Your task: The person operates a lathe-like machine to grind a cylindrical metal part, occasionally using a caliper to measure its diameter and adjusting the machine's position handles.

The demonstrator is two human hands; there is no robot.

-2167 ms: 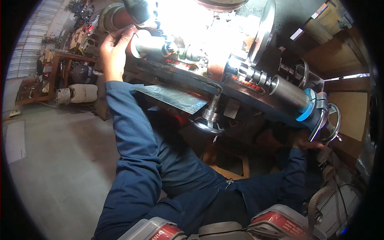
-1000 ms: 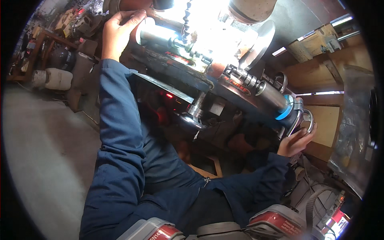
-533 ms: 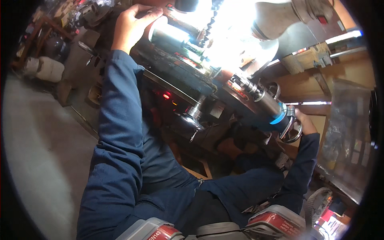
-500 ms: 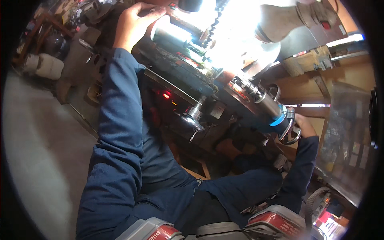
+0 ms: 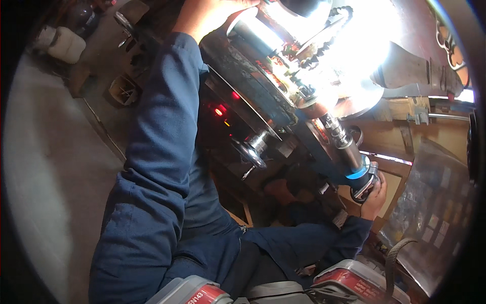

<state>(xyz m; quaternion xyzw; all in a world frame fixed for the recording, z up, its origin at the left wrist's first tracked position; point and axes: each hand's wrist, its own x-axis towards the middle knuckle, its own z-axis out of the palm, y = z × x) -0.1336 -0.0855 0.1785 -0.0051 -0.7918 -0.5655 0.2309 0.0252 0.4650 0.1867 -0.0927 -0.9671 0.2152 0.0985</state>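
Note:
A bench machine [image 5: 238,76] with a long dark bed runs slantwise across the view, strongly lit in its middle. At its upper left end my left hand [image 5: 212,15] bends over the end of a shiny metal cylinder [image 5: 258,35]. Its thumb shows along the top; the other fingers are mostly cut off by the frame edge, so what they grip is hidden. At the lower right end, my right hand [image 5: 375,195] has its fingers round the rim of a small handwheel [image 5: 365,188], behind a spindle housing [image 5: 349,157] with a blue ring [image 5: 359,169].
A chrome handwheel with a crank [image 5: 250,153] sticks out of the machine's near side. Red indicator lights [image 5: 219,110] glow under the bed. A white container [image 5: 68,44] stands at far left. Two respirator filters [image 5: 190,290] fill part of the lower edge.
The view has shifted, so the machine sits farther right. My right hand has come round the handwheel to its near side, with fingers now visible on the rim. My left hand stays at the cylinder.

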